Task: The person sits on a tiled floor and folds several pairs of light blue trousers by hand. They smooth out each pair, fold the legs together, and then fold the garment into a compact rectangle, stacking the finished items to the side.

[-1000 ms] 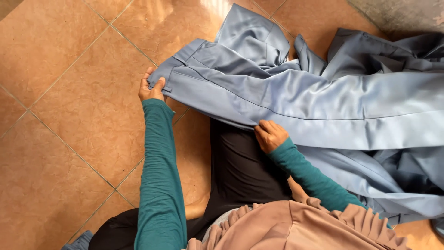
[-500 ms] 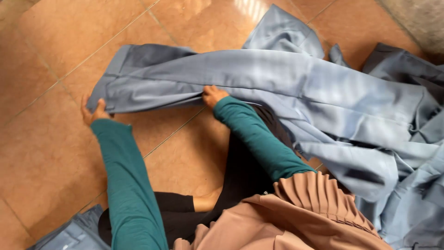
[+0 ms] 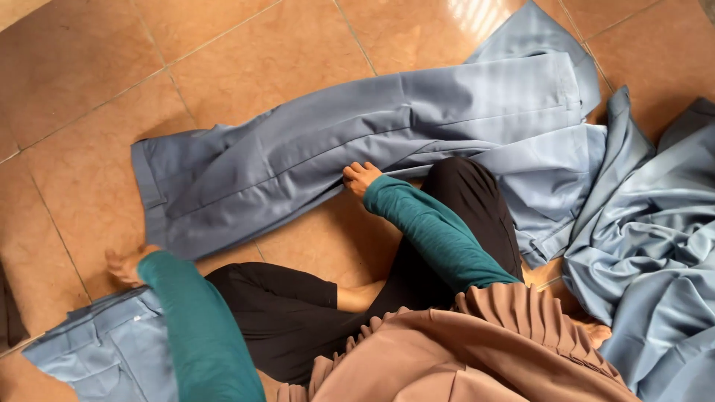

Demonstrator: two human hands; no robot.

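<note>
A pair of blue-grey trousers lies spread lengthwise on the orange tiled floor. My right hand, in a teal sleeve, has its fingers curled on the trousers' near edge around the middle. My left hand rests on the tile just below the trousers' left end, beside its near corner, with nothing seen in it. My legs in black cloth are folded under the arms.
A second light-blue garment lies flat at the lower left, partly under my left arm. A rumpled heap of blue-grey fabric fills the right side. A dark object shows at the left edge.
The trousers have been pulled left and laid out flatter on the floor. My left hand has come off their end and dropped to the tile; my right hand stays on the near edge.
</note>
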